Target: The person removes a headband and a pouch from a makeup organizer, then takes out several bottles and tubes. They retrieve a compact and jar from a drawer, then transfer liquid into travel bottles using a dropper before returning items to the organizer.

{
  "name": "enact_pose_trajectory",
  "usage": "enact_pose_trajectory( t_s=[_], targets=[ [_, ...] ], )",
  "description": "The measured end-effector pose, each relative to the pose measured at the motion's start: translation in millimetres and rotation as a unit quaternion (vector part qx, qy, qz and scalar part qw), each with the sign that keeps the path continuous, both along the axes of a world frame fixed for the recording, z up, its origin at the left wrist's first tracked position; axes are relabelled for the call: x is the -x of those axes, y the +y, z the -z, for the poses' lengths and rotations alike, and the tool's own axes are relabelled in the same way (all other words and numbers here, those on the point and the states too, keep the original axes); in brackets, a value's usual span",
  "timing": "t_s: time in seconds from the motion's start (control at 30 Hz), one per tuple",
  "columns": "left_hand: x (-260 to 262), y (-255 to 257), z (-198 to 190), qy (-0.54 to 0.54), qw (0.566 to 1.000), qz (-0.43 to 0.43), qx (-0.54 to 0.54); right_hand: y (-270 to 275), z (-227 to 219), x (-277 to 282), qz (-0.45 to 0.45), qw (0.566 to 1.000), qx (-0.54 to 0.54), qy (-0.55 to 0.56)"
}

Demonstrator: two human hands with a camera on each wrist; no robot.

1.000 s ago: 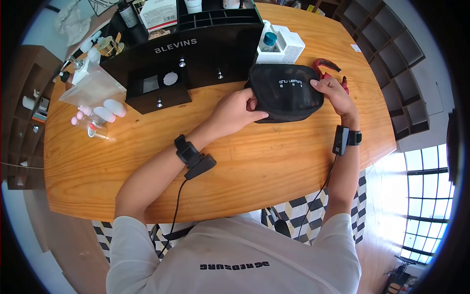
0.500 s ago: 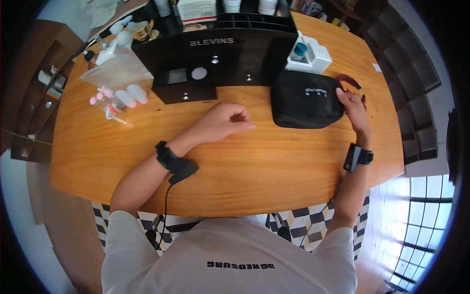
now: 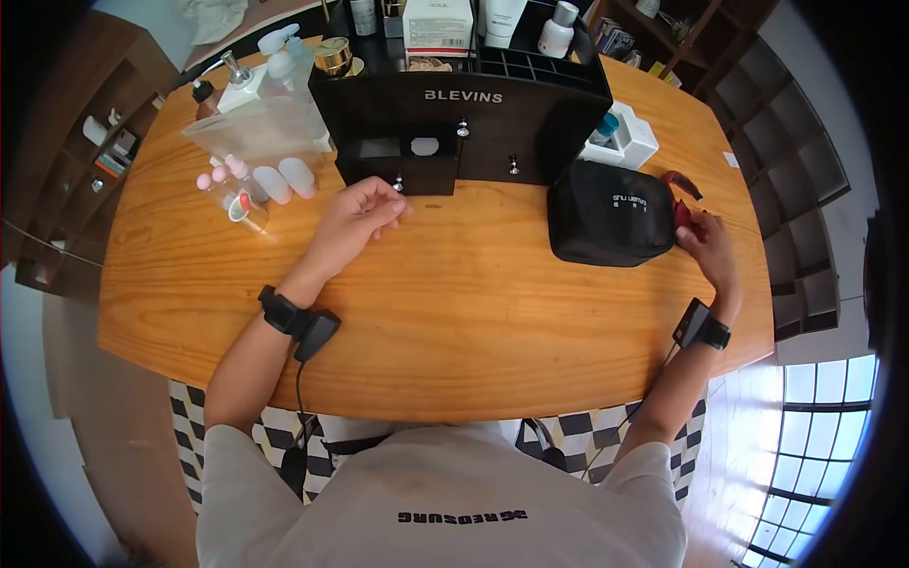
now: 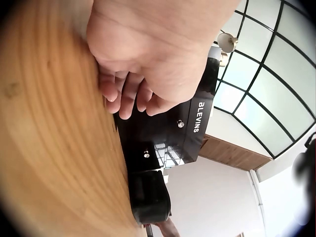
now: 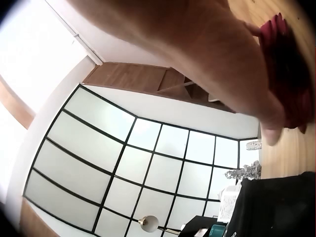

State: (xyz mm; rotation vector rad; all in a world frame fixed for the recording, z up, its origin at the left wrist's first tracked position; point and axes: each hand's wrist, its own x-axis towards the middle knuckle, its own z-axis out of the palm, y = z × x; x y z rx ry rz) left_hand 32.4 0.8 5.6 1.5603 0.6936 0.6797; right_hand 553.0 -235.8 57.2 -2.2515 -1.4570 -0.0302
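In the head view my left hand (image 3: 355,225) hovers before the pulled-out drawer (image 3: 402,172) of a black organizer (image 3: 530,123). Its fingers curl loosely with nothing in them, fingertips close to the drawer's knob (image 3: 399,184). On the right, my right hand (image 3: 712,248) is at a dark red hair claw clip (image 5: 286,74) with thumb and fingers by its edges; I cannot tell whether they pinch it. A black cosmetic pouch (image 3: 606,222) with white lettering stands left of that hand, apart from it. The drawer holds a pale round item (image 3: 424,146).
Pink-capped bottles (image 3: 227,180) and a small uncovered tube (image 3: 248,214) are at the left, before a clear bag (image 3: 256,133) of pump bottles. A white box (image 3: 627,142) holding a teal-capped bottle (image 3: 603,129) stands behind the pouch. Boxes and tubes fill the organizer's top.
My left hand has left the pouch and moved left to the drawer. My right hand has let go of the pouch, which now stands further right, and has come to the claw clip.
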Motion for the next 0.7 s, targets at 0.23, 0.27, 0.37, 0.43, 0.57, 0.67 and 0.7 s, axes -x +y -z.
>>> enact_pose_trajectory(
  t_s=[0.23,0.27,0.37,0.43,0.57,0.67,0.7],
  targets=[
    [-5,15,-1,0.026,1.000,0.006,0.005,1,9,0,0.082,0.992,0.082,-0.043],
    [-5,16,0,0.026,1.000,0.010,0.005,0,11,0,0.110,0.988,0.083,-0.073],
    [-10,17,0,0.010,1.000,0.008,-0.005,3,21,-9,0.095,0.989,0.102,-0.043],
    [-11,19,-6,0.026,1.000,0.008,-0.001,2,17,-2,0.108,0.986,0.110,-0.067],
    [-5,18,2,0.019,1.000,0.011,-0.021,11,11,12,0.095,0.983,0.109,-0.112],
    [-2,18,5,-0.004,1.000,0.010,0.002,21,14,14,0.116,0.989,0.038,-0.082],
    [-1,16,7,-0.005,1.000,0.012,-0.009,21,14,9,0.084,0.995,-0.013,-0.050]
  ],
)
